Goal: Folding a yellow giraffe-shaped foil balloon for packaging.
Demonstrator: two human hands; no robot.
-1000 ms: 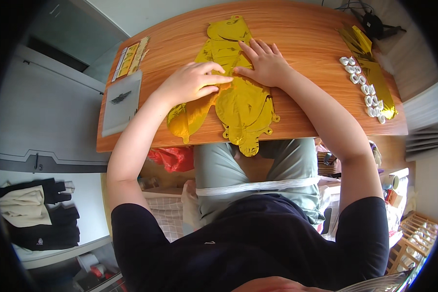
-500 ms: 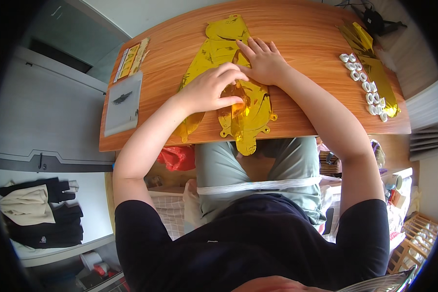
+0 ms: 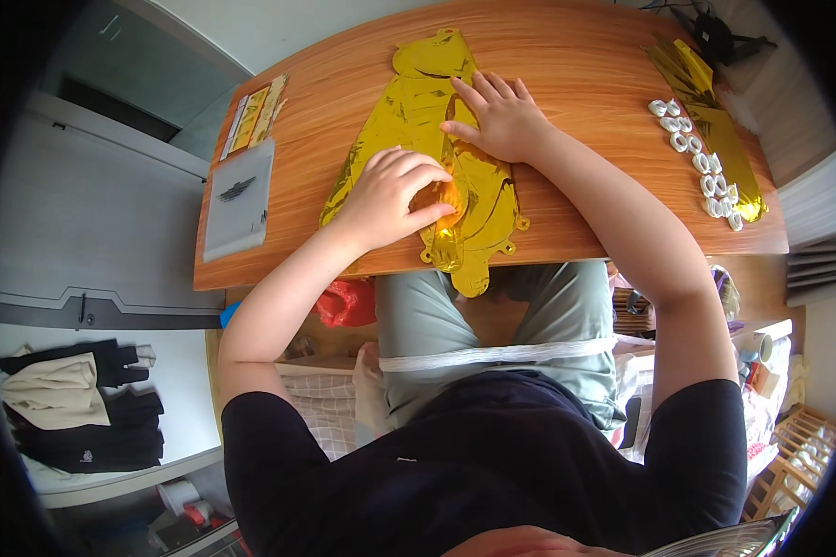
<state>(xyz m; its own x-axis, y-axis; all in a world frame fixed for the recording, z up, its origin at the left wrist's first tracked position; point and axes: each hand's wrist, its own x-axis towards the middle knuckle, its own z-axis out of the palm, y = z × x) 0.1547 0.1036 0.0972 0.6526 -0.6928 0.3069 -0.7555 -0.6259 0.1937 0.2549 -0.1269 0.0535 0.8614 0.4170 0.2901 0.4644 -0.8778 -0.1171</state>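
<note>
Nearest is the person's dark short-sleeved top point(image 3: 492, 436), and past it grey-green trousers point(image 3: 418, 320) with a white band point(image 3: 497, 354) lying across the lap. Folded black and cream clothes point(image 3: 74, 404) lie off to the left; a wooden rack point(image 3: 794, 450) stands at the lower right. Beside the left knee, below the worktop point(image 3: 576, 65), is a crumpled red plastic bag point(image 3: 346, 303).

The flat gold foil shape point(image 3: 492, 218) lies on the worktop, its rounded end just overhanging the near edge and small tabs sticking out there. The left hand point(image 3: 395, 200) rests on its near half, curled around a shiny folded part of it; thumb and fingers are apart with the fold between them, and whether they pinch it I cannot tell. A little farther, the right hand point(image 3: 502, 121) lies palm down, fingers spread, touching the foil's right side.

To the left is a translucent sheet point(image 3: 237, 218) with dark marks, and beyond it yellow and white strips point(image 3: 251, 116). To the right, small white rolls point(image 3: 701, 163) form a staggered line beside another length of gold foil point(image 3: 729, 153). At the far right corner sits a black device point(image 3: 713, 39) with cables.
</note>
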